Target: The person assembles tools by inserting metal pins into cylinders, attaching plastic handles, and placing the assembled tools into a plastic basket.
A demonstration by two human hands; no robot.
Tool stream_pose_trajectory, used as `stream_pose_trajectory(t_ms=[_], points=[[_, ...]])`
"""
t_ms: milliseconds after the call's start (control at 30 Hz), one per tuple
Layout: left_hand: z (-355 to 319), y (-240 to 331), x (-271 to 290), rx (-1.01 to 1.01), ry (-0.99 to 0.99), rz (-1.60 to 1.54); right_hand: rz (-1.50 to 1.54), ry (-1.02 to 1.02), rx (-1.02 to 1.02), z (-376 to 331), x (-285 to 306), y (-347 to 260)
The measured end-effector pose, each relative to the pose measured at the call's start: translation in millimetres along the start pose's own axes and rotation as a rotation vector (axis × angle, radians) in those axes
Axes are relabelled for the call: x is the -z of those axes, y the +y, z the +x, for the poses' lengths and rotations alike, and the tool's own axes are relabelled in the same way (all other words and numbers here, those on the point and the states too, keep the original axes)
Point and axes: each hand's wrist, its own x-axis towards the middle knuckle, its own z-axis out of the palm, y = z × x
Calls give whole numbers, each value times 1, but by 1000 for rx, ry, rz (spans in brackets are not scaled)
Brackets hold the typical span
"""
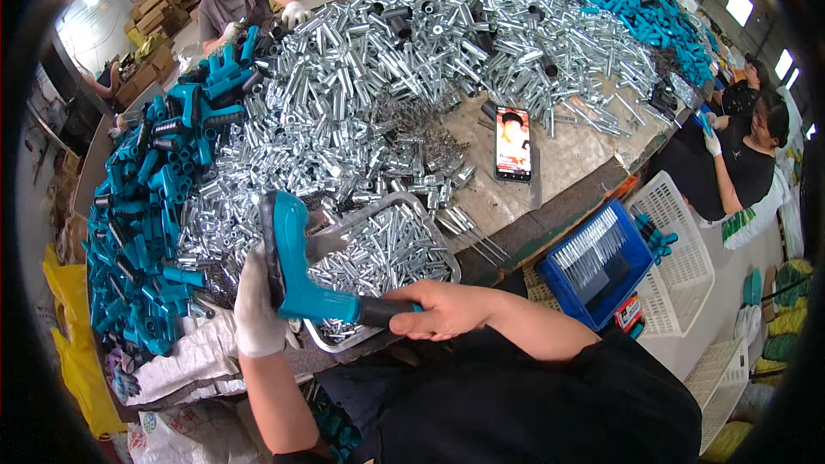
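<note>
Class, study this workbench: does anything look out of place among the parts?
Yes: a phone lies screen lit on the table amid loose metal tubes. The left hand and right hand hold a teal fitting.

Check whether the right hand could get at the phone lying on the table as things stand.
Probably not freely: the right hand is closed around the black end of the teal connector. The phone lies uncovered beyond the metal tray, so the path looks open once that hand is freed.

White glove on left hand (258, 305); right hand (443, 309) bare; black clothing.
</note>
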Motion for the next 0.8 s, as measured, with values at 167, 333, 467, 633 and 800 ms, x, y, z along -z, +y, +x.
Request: stream_pose_trajectory(t_ms=[167,333,467,633,800], points=[[15,13,22,-362,-409,93,-187,308,63,-6,5,-11],[26,11,20,-146,38,206,192,60,47,-9,-20,1],[24,27,10,-41,-85,188,-238,203,28,20,-16,33],[32,0,31,65,107,202,321,82,36,-3,-19,26],[21,29,5,33,-56,246,-171,409,-51,14,7,27]])
